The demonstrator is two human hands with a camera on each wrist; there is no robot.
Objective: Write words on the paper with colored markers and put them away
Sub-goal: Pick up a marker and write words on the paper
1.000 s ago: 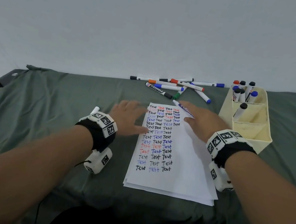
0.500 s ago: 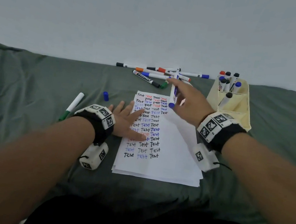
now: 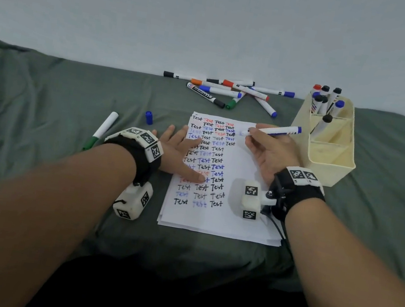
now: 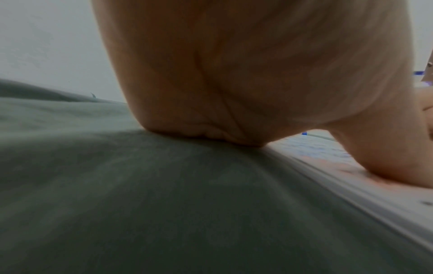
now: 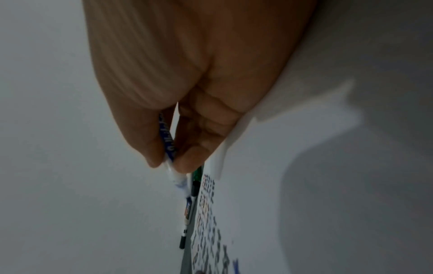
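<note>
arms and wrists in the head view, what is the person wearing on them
Both forearms are bare, with no sleeves in view. Each wrist carries a black strap: the left wrist band and the right wrist band both bear white blocks printed with black-and-white square markers. A white boxy camera unit with the same markers hangs under the left wrist, another by the right, where a thin black cable trails.

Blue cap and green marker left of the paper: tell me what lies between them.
Head view: only bare green cloth lies between the blue cap and the green marker.
</note>
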